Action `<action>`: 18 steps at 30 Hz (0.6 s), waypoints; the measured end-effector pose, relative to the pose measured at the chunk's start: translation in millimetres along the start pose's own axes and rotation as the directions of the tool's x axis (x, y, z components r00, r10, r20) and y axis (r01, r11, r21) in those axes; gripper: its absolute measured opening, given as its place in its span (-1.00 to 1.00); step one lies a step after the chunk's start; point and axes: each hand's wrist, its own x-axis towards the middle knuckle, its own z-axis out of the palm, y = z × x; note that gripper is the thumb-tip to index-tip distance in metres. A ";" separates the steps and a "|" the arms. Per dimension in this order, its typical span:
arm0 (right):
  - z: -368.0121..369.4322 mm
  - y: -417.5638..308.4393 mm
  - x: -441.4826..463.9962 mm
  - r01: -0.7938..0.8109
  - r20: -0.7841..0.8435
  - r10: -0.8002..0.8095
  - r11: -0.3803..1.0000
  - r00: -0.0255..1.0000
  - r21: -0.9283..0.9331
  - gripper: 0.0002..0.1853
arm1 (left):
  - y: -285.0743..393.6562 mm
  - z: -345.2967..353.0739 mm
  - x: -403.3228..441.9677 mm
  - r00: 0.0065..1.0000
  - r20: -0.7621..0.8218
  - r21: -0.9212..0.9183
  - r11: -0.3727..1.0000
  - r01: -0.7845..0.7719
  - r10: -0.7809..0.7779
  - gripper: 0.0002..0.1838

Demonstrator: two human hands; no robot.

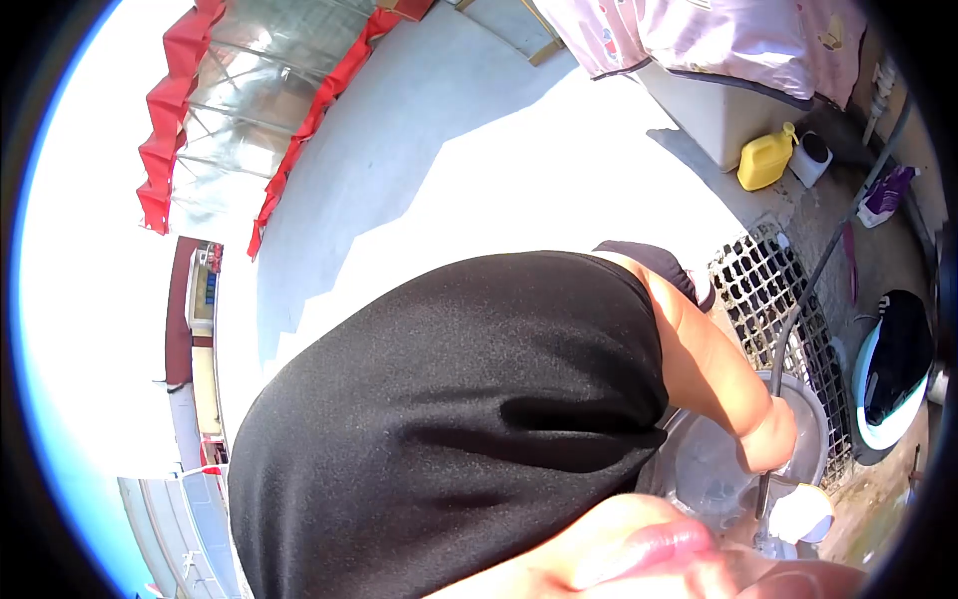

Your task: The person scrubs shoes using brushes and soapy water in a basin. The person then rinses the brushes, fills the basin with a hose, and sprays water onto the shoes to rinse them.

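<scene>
The frame is turned sideways, with the sky to the left and the ground to the right. My left hand [770,439] is closed around a dark hose [786,344], whose short end shows past the fingers. It is over a metal basin [820,409], with grey water or the shiny bottom inside. A white rounded thing [798,514], too bright to name, lies near the hose end. My black shirt [449,399] and bare arm fill the middle. My right hand does not show; blurred skin near the lower edge is too close to make out.
A plastic grate [763,290] lies beside the basin. Beyond it stand a yellow jug [765,162], a white container [810,160] and a purple package [884,198]. A light-blue tub [886,431] holds dark cloth. Pink fabric [728,45] covers a pale box.
</scene>
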 end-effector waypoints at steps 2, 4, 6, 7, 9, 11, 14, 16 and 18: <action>3.3 9.0 6.0 0.041 -0.013 -0.048 0.950 0.999 -0.309 -0.54 | 1.9 8.7 -7.8 0.996 -0.088 -0.043 0.999 0.002 -0.006 -0.79; -1.5 14.8 6.4 0.075 -0.012 -0.101 0.811 0.995 -0.580 -0.59 | 4.1 19.2 -11.9 0.994 -0.107 -0.056 0.998 0.003 -0.008 -0.80; -17.9 20.6 10.3 0.102 0.020 -0.141 0.598 0.990 -0.795 -0.63 | 5.3 38.2 -12.2 0.994 -0.103 -0.043 0.999 0.021 -0.025 -0.81; -25.6 22.6 12.1 0.119 0.052 -0.153 0.473 0.987 -0.873 -0.66 | 8.0 42.8 -16.2 0.996 -0.083 -0.086 0.996 0.027 -0.034 -0.82; -42.8 23.6 13.2 0.143 0.103 -0.173 0.234 0.979 -0.962 -0.70 | 9.6 54.2 -13.4 0.995 -0.102 -0.024 1.000 -0.012 0.010 -0.82; -58.4 27.2 13.7 0.176 0.163 -0.171 0.062 0.972 -0.983 -0.75 | 15.5 51.4 -18.5 0.996 -0.070 -0.013 0.998 0.057 -0.058 -0.83; -85.4 26.2 14.8 0.244 0.256 -0.140 -0.103 0.956 -0.964 -0.80 | 18.0 47.9 -16.0 0.984 -0.120 -0.026 0.991 0.133 -0.135 -0.83; -105.4 21.4 12.8 0.325 0.342 -0.094 -0.165 0.935 -0.931 -0.83 | 23.2 31.7 -26.1 0.972 -0.097 -0.008 0.977 0.214 -0.214 -0.82; -121.2 19.3 -9.1 0.398 0.405 -0.027 -0.138 0.914 -0.907 -0.84 | 17.8 26.1 -25.0 0.969 -0.067 -0.098 0.968 0.231 -0.238 -0.79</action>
